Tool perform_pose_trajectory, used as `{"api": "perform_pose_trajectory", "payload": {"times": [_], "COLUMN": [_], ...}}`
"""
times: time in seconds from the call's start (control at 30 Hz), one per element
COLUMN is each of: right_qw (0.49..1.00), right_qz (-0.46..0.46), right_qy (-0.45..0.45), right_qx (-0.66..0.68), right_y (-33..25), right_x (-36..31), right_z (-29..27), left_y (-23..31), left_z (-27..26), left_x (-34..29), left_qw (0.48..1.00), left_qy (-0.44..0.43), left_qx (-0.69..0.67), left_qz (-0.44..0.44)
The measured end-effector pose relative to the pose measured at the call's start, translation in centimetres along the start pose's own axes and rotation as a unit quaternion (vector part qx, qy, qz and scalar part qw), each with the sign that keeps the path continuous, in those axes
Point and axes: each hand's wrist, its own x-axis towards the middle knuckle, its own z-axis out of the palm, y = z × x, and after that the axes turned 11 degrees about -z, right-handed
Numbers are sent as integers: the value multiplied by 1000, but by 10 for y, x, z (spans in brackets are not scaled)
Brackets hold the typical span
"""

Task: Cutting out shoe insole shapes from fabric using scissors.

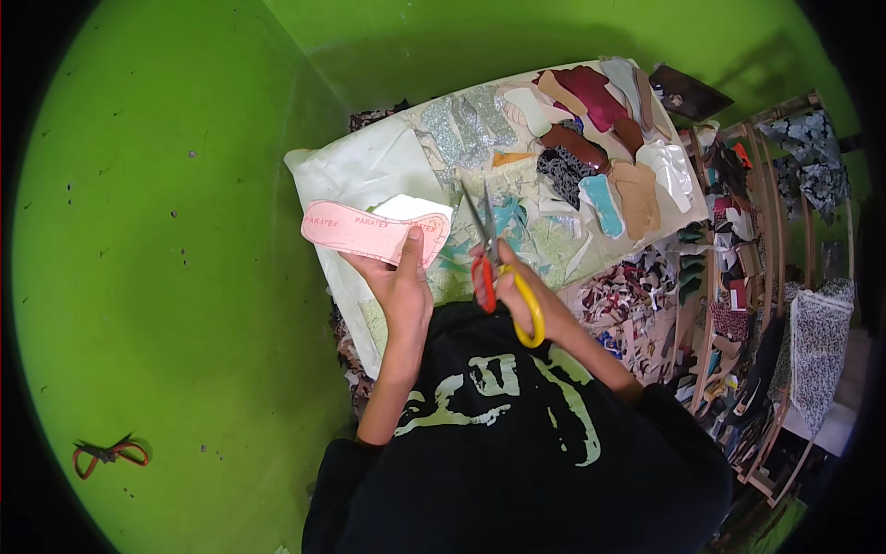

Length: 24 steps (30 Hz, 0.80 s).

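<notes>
A pink shoe-sole-shaped insole board [355, 233] with red print is pinched in my left hand [399, 288], thumb on top and fingers underneath. Behind its upper edge a piece of white sheet material [413, 206] sticks out; whether the two are joined I cannot tell. My right hand [539, 294] grips scissors [484, 224] with one red and one yellow handle. The blades are parted and point away from me, to the right of the insole board, with nothing visible between them.
A table with a pale cover [355, 152] bears scraps and cut sole shapes in brown, tan, turquoise and silver. Wooden racks [759, 203] full of material stand at right, beside a heap of offcuts [623, 300]. Another pair of scissors [111, 454] hangs on the green wall.
</notes>
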Motion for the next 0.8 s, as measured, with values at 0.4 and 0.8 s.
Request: {"api": "perform_pose_trajectory", "payload": {"times": [0.4, 0.8], "right_qw": [996, 999], "right_qz": [-31, 16], "right_qy": [3, -17], "right_qx": [-81, -31], "right_y": [-10, -21], "right_x": [9, 0], "right_z": [18, 7], "left_y": [-17, -12], "left_z": [12, 7], "left_x": [-6, -1], "left_qw": [999, 999], "left_qy": [20, 15], "left_qx": [13, 48], "left_qz": [-37, 19]}}
